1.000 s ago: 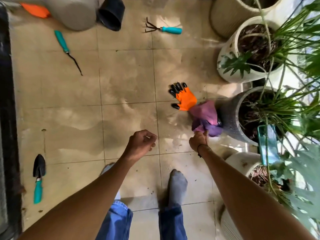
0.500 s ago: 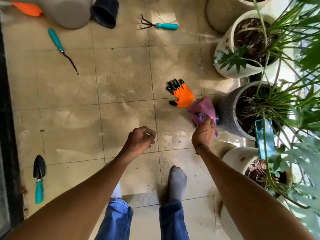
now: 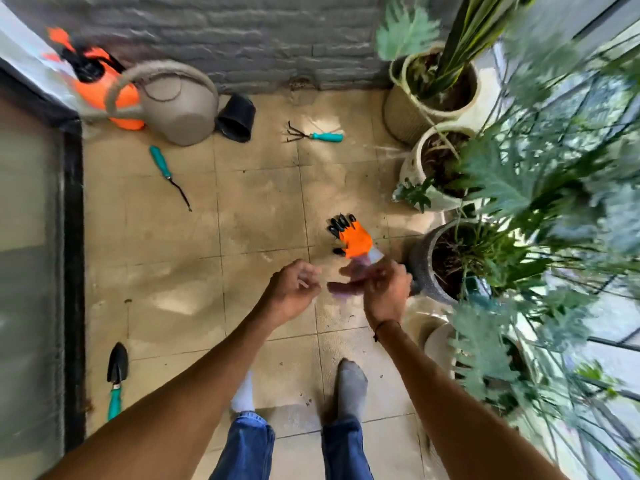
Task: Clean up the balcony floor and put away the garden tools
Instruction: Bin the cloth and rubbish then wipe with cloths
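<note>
Gripping a purple cloth, the right hand has its fingers closed round the blurred fabric, which sticks out toward the left hand. That hand's grip is loose, fingers half curled and holding nothing, just beside the cloth's end; whether it touches is unclear. Both hands hang above the tiled floor. An orange glove with black claws lies on the floor just beyond the hands, near a grey pot. A hand rake lies further off toward the brick wall, a weeder to its left, and a trowel by the door frame. A watering can, an orange sprayer and a tipped black pot sit along the wall.
</note>
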